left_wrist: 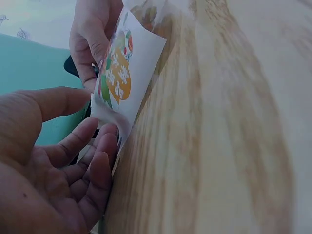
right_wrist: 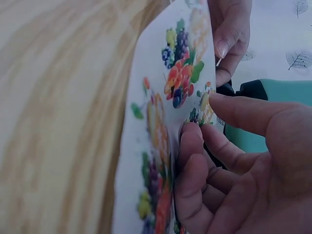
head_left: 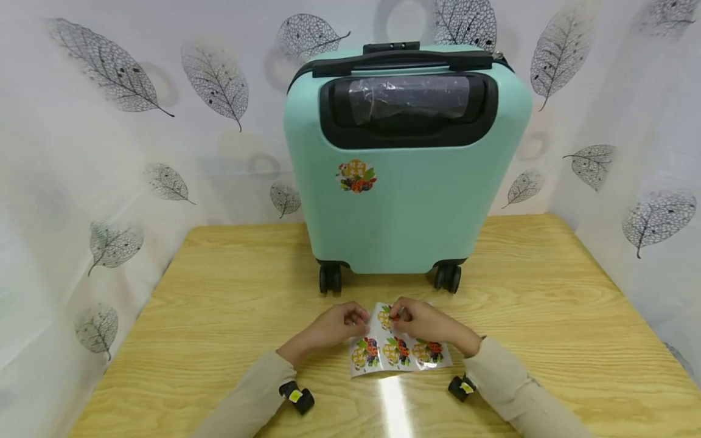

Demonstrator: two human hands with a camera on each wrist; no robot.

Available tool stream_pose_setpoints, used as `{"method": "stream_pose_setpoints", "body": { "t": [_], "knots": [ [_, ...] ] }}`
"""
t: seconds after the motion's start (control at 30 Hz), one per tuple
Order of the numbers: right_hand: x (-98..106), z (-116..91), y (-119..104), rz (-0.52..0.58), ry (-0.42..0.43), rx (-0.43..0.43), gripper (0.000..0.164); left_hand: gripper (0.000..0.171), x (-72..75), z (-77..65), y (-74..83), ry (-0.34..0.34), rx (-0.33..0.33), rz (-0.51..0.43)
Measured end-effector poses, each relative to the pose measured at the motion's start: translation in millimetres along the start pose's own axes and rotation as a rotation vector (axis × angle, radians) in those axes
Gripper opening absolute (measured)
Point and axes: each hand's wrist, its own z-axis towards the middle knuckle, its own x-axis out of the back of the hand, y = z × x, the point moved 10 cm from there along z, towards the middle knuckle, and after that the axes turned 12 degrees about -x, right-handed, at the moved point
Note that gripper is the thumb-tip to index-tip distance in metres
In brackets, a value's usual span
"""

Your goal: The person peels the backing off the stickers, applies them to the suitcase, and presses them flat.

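A white sheet of fruit-print stickers [head_left: 383, 363] is held in front of the suitcase, its near part lying close over the table. At its left edge, my left hand [head_left: 335, 324] grips the sheet, which bends between thumb and fingertips in the left wrist view. My right hand [head_left: 427, 320] pinches the sheet's upper part at a fruit sticker [right_wrist: 207, 105], with the thumb in front and the other fingers curled behind. Behind both hands stands a mint-green suitcase [head_left: 405, 207] with one round fruit sticker [head_left: 357, 176] on its upper left face.
The wooden table [head_left: 230, 292] carries the suitcase on its black wheels [head_left: 330, 278]. A black recessed panel with clear plastic film [head_left: 408, 97] is at the suitcase's top, below a black handle [head_left: 402, 59]. A leaf-print curtain [head_left: 213, 79] hangs behind and at both sides.
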Motion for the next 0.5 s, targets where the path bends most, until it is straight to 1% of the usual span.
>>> {"method": "stream_pose_setpoints", "body": {
  "t": [0.13, 0.33, 0.5],
  "knots": [
    [-3.5, 0.7, -1.1, 0.024, -0.012, -0.009, 0.020, 0.025, -3.4, 3.3, 0.3, 0.002, 0.007, -0.034],
    [-4.4, 1.8, -1.3, 0.008, 0.007, -0.022, 0.020, 0.029, -8.3, 6.9, 4.0, -0.007, 0.011, -0.109],
    [-7.3, 1.4, -2.7, 0.005, -0.004, -0.019, 0.020, 0.032, -9.9, 7.6, 4.5, 0.003, 0.028, -0.150]
  ]
}}
